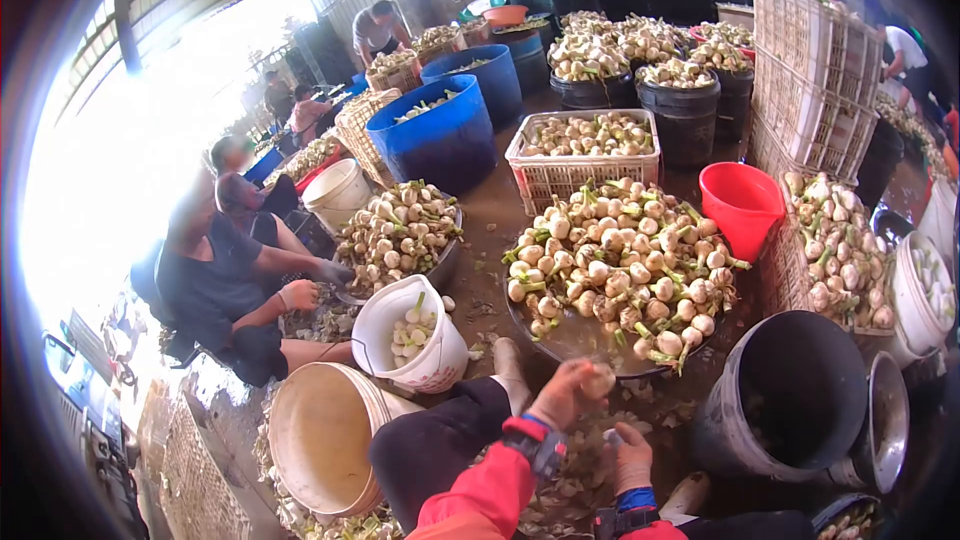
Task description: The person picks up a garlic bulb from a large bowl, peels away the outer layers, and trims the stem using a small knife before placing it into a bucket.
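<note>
My left hand (562,398) is closed around a pale garlic bulb (598,381), held over the littered floor just in front of a large round basin (570,352). Lower and to the right, my right hand (632,460) has its fingers curled, with a small whitish thing (612,437) at the fingertips that is too small to name. A big heap of garlic bulbs (625,265) with short green stems fills the basin. Peeled skins (570,470) lie on the ground beneath both hands.
A white bucket (445,355) with trimmed bulbs and a tipped cream bucket (325,440) stand left. A dark bucket (735,410) is close right. Behind are a red bucket (740,210), a garlic crate (590,180) and blue tubs (440,150). A co-worker (230,270) sits left.
</note>
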Demonstrator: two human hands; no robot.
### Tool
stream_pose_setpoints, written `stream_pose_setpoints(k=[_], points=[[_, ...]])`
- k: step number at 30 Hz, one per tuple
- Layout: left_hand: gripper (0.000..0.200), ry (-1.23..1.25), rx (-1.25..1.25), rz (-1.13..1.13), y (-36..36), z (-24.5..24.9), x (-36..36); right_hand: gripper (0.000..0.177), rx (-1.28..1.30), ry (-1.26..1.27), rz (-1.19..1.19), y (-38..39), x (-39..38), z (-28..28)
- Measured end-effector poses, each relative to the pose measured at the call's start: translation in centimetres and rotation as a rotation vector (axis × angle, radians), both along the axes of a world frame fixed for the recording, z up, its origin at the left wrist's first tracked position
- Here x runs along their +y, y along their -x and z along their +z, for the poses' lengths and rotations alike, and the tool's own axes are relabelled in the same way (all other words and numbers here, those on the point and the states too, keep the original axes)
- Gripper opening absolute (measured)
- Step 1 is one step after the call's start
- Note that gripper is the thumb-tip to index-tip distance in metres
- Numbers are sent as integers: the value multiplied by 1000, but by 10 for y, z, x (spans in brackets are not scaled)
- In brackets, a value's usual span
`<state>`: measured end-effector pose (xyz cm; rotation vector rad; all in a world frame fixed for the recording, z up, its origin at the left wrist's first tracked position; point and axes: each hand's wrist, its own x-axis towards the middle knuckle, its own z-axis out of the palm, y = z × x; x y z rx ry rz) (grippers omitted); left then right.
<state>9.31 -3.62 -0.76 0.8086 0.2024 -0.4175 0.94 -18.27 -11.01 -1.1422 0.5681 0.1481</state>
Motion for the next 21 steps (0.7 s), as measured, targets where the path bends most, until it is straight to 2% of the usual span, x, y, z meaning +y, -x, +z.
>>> stream_pose_setpoints(k=[1, 2, 3, 5, 6, 7, 8, 10, 12, 13, 15, 18, 21], points=[[46, 5, -4, -37, 11, -7, -4, 31, -5, 1, 3, 1, -2, 14], [50, -111, 42, -15, 28, -14, -6, 31, -39, -9, -36, 1, -7, 30], [54, -228, 86, 7, 47, 4, -12, 31, -76, -20, -76, 1, -10, 41], [69, -535, -114, -101, 71, -20, -8, 31, -73, -95, -74, 5, -13, 62], [79, -622, -177, -160, 83, -14, -8, 33, -91, -46, 21, 11, -13, 95], [84, -942, -296, -237, 91, -8, -5, 34, -107, 4, 115, 15, -14, 113], [84, -1024, -329, -252, 99, -1, -4, 38, -96, 56, 239, 15, -16, 92], [83, -1106, -364, -265, 108, 3, -5, 39, -165, 56, 304, 19, -7, 71], [75, -1513, -499, -398, 111, 6, -5, 39, -206, 101, 386, 21, 4, 54], [75, -1512, -500, -393, 115, 13, -9, 39, -209, 103, 388, 21, 6, 49], [64, -1798, -462, -447, 125, 28, -20, 38, -303, 394, 403, 26, 12, 45], [58, -1937, -500, -397, 137, 27, -30, 38, -302, 523, 368, 32, 17, 54], [58, -1912, -575, -389, 141, 23, -32, 39, -323, 672, 320, 38, 13, 62]])
